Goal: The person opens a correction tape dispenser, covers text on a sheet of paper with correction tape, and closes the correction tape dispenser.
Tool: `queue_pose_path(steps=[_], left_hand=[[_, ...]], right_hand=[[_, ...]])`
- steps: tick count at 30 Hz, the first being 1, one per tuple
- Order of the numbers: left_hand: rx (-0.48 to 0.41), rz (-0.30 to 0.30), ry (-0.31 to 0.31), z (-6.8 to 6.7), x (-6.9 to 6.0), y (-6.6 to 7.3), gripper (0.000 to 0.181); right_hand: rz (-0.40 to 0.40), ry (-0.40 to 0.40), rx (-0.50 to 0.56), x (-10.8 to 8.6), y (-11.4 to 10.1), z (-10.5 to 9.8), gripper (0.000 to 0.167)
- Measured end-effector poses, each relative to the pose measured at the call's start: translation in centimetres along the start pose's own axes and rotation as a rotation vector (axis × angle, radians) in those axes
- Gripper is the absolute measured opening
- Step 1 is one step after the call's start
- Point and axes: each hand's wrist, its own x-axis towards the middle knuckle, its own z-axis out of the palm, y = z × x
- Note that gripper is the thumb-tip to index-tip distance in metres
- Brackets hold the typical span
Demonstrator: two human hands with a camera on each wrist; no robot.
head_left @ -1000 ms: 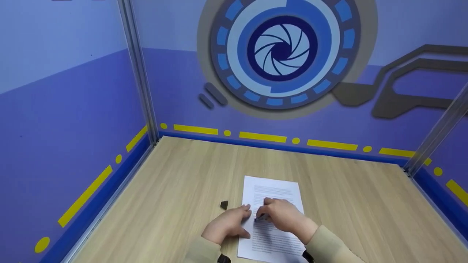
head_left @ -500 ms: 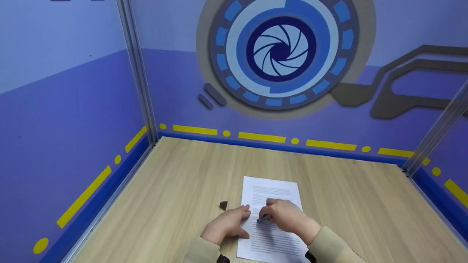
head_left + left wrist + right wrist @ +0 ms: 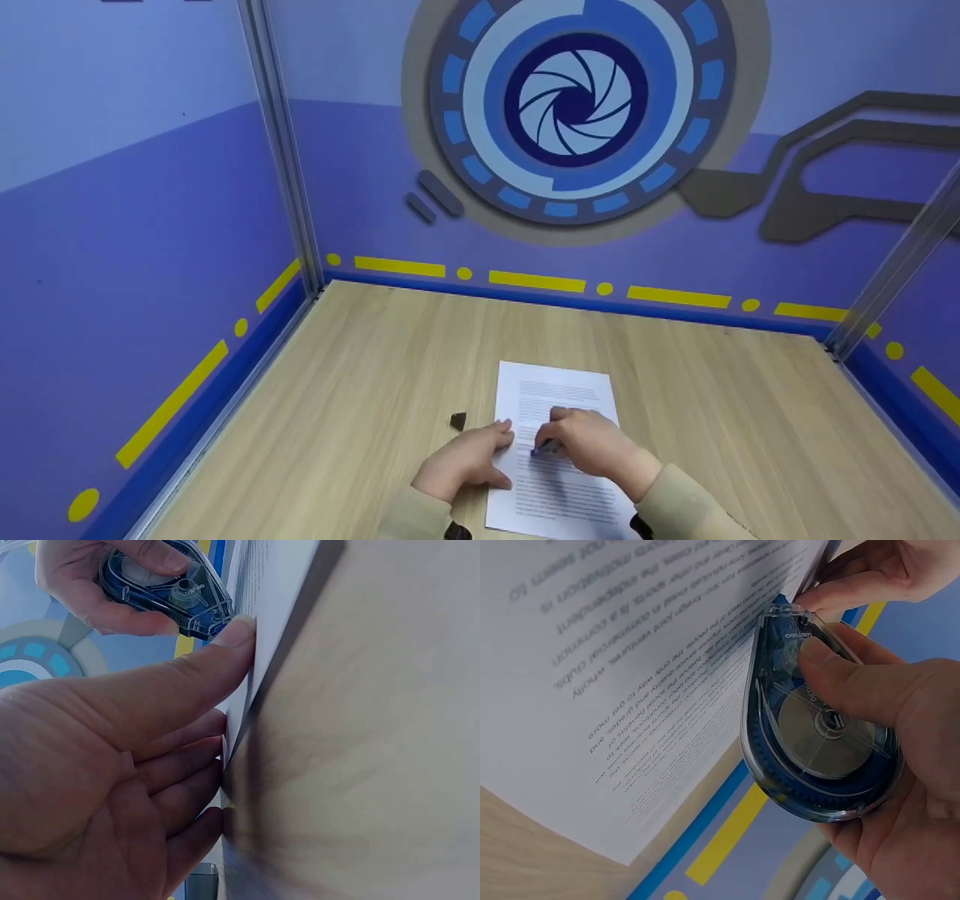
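3 blue walls point(image 3: 172, 240) and 2 metal posts point(image 3: 279, 142) are bordering the wood-grain surface point(image 3: 375, 360). 1 printed sheet point(image 3: 566, 491) is lying there, 1 dark piece point(image 3: 458, 421) nearby. The spread left hand point(image 3: 465, 459) is resting on the sheet's edge; the right hand point(image 3: 592, 442) is pinching 1 tape dispenser point(image 3: 821, 739) at the print.

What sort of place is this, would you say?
Probably a small purpose-built booth or demo stand, rather than an ordinary office: graphic-printed blue and purple wall panels stand along three sides of a wood-grain table, with a metal corner post where two of them meet.
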Motion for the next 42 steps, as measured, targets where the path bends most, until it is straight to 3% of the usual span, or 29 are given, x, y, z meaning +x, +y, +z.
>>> queue_pose_path(steps=[22,34,42], left_hand=[[-0.03,-0.013,-0.004,0.0,0.0,0.1,0.076],[0.019,0.014,0.006,0.0,0.0,0.1,0.076],[-0.009,-0.005,-0.002,0.0,0.0,0.2,0.077]], right_hand=[[0.031,-0.041,0.034,-0.2,0.3,-0.2,0.021],[0.005,0.014,0.008,-0.9,0.6,-0.3,0.019],[0.012,0.003,0.014,-1.1,0.9,-0.3,0.02]])
